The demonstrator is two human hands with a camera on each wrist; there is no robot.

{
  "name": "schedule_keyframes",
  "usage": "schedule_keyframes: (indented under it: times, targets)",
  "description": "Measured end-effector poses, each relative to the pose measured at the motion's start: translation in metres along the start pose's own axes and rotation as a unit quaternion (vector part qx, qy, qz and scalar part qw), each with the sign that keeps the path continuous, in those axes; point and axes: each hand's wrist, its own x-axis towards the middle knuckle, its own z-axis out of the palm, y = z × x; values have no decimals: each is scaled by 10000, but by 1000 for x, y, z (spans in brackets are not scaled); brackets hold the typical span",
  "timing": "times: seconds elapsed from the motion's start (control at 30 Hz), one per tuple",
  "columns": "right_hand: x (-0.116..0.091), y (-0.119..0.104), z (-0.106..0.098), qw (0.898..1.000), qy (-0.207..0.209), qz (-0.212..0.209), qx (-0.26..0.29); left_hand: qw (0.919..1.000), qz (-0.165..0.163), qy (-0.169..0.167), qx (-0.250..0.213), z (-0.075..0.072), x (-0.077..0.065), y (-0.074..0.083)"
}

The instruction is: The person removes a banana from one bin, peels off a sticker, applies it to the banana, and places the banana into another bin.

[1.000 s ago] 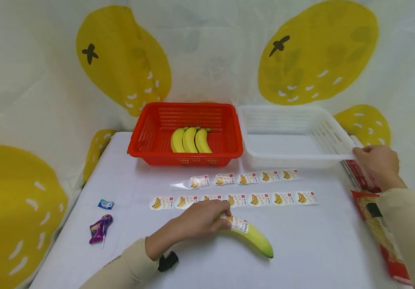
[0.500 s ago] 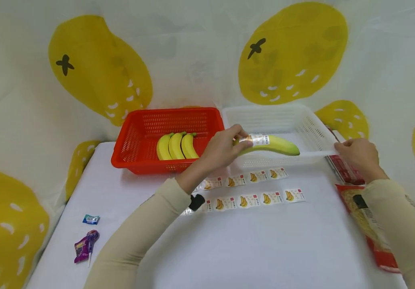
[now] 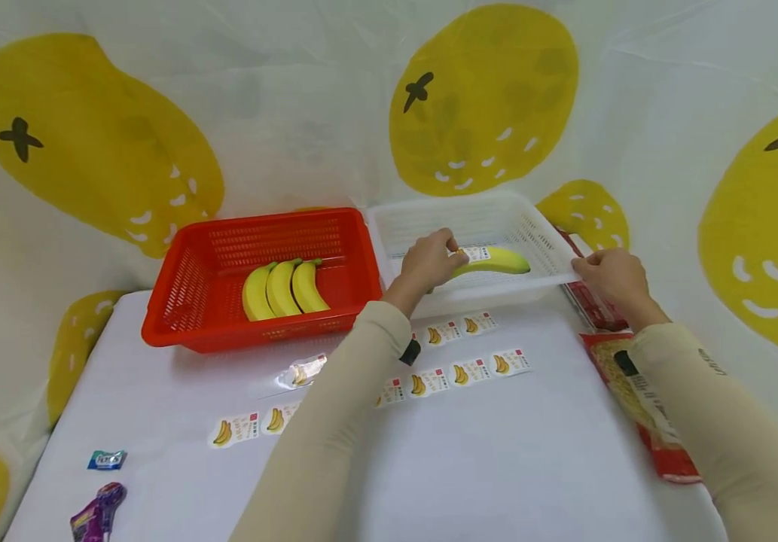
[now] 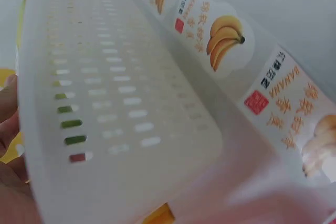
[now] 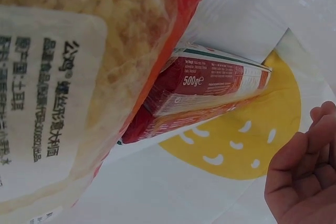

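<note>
My left hand grips a yellow banana by its left end, within the white basket. The banana lies roughly level, its greenish tip to the right, and a white sticker with a banana picture is on its upper side. In the left wrist view, the basket's slotted wall covers most of the banana, and only part of my left hand shows at the edge. At the basket's right front corner, my right hand pinches the rim; the right wrist view shows its curled fingers.
Left of the white basket stands a red basket with three bananas. Rows of banana stickers lie in front. A pasta bag and red packages are at right; wrapped candies and a lollipop at left.
My left hand has lifted the stickered banana from the table and carried it forward into the white basket. My right hand keeps its hold on the rim. The head view has turned right.
</note>
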Motion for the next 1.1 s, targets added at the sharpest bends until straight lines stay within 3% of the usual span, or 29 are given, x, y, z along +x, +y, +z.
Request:
schedule_keyframes:
  times: [0.3, 0.43, 0.53, 0.73, 1.1]
  targets:
    - [0, 2, 4, 9991, 387, -70, 149, 9987, -80, -458, 202, 15, 11, -10]
    - [2, 5, 8, 9977, 597, -202, 232, 9960, -256, -772, 369, 17, 17, -15]
    - [2, 6, 10, 9977, 531, -99, 403, 9929, -400, -963, 569, 21, 23, -17]
    - [2, 3, 14, 9970, 433, 120, 629, 9878, -428, -1089, 1026, 25, 24, -21]
    - [2, 5, 15, 9961, 485, 222, 697, 9881, -550, -1106, 916, 28, 23, -21]
